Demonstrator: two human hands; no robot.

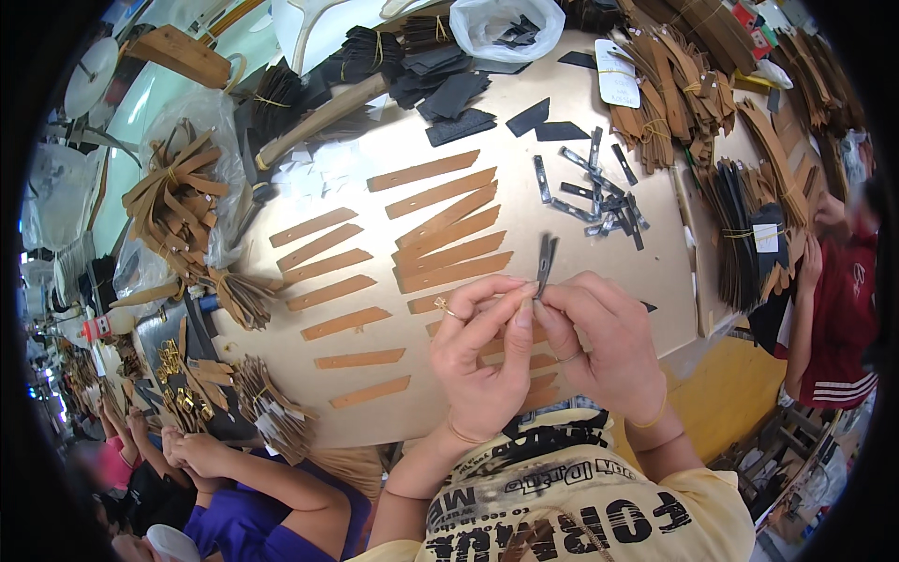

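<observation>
Both hands (left hand [482, 361], right hand [599, 342]) pinch a dark strip [544, 264]; tan strips [440, 245] beyond.

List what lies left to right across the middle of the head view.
Tied bundle of brown strips → rows of flat brown strips → dark strip held by both hands → pile of dark metal pieces → dark bundle with white tag.

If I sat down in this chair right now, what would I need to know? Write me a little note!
Left hand and right hand: both pinch one thin dark metal strip, held upright above the table edge.
More dark metal strips lie in a loose pile further back on the beige table.
Flat tan leather strips are laid out in rows in front of the hands.
Done: rows laid out.
Left: cannot tell how many strips need handling.
</observation>
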